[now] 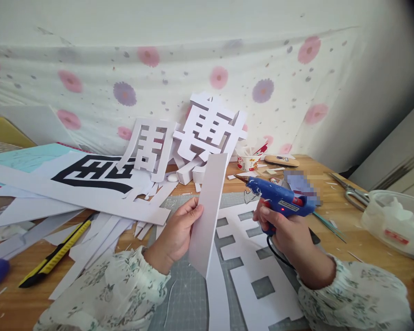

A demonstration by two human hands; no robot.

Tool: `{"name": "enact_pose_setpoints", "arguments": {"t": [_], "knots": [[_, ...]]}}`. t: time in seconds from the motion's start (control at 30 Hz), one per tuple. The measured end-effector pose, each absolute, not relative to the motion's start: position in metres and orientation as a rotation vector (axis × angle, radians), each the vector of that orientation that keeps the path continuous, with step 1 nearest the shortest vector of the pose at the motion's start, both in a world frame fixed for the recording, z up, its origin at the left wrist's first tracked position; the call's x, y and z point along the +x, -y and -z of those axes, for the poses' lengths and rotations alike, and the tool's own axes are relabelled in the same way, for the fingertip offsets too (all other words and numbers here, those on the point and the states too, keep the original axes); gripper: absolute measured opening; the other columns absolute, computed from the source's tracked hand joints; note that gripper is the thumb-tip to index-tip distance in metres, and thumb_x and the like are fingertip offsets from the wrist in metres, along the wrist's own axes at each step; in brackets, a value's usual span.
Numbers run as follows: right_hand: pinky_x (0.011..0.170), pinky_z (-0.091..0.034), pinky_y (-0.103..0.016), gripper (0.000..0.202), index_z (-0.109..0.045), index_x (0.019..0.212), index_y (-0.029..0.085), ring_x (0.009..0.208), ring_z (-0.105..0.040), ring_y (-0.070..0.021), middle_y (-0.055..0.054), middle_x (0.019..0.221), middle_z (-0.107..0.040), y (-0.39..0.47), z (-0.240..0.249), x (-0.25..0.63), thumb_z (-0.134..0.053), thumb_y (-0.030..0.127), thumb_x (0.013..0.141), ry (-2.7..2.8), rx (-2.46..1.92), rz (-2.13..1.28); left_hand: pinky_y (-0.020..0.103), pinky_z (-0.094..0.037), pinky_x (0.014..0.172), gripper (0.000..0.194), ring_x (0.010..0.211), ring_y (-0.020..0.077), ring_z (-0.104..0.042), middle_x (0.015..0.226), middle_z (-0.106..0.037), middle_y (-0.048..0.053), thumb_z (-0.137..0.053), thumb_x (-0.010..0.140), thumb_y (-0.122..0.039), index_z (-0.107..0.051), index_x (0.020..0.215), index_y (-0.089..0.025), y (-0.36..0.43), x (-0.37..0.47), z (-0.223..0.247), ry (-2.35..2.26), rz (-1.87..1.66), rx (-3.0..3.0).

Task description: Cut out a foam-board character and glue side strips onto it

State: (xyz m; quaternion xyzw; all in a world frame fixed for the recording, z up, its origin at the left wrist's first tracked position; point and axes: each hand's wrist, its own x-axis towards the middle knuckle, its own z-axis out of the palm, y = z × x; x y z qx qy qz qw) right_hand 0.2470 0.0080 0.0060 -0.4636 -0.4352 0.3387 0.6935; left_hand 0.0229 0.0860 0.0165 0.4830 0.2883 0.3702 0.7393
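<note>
My left hand (pixel 182 226) grips a white foam board strip (pixel 210 211) by its left edge, thumb on its face. The strip stands tilted over a white cut-out character (pixel 248 271) that lies on the grey cutting mat (pixel 186 289). My right hand (pixel 284 230) is wrapped round a blue glue gun (pixel 279 197), whose small red light is lit. Its nozzle points left, to the right of the strip and apart from it. The black cord hangs below the handle.
White three-dimensional characters (pixel 207 128) stand at the back. Paper with a printed black character (pixel 93 172), scraps and a yellow cutter (pixel 57 250) lie left. To the right are a paper cup (pixel 248 161), scissors (pixel 353 193) and a clear plastic tub (pixel 396 225).
</note>
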Motion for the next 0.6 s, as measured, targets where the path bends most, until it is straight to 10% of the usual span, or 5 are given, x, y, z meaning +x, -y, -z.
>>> {"name": "enact_pose_setpoints", "arguments": {"t": [0.6], "knots": [[0.048, -0.046, -0.030, 0.018, -0.065, 0.068, 0.023, 0.046, -0.052, -0.0143, 0.004, 0.046, -0.054, -0.0075, -0.0031, 0.2393, -0.079, 0.034, 0.069, 0.990, -1.103, -0.744, 0.025, -0.053, 0.068, 0.030, 0.069, 0.0139, -0.066, 0.085, -0.074, 0.003, -0.081, 0.078, -0.039, -0.067, 0.096, -0.019, -0.0758, 0.0262, -0.0204, -0.521, -0.840, 0.933]]}}
